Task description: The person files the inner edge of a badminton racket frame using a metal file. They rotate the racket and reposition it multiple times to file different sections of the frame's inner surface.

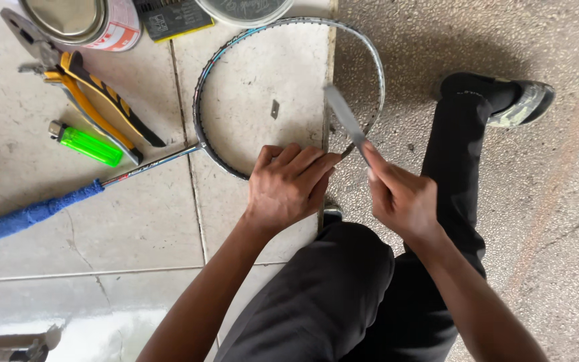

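An unstrung badminton racket lies on the tiled floor, its oval frame at the middle top and its blue-wrapped handle stretching to the left. My left hand grips the near edge of the frame. My right hand holds a flat grey metal blade, which angles up and left over the frame's right side. The blade's tip is blurred.
Yellow-handled pliers and a green lighter lie at the left. A tin can, a dark card and a round lid sit along the top. A small metal piece rests inside the frame. My black-trousered legs and shoe fill the right.
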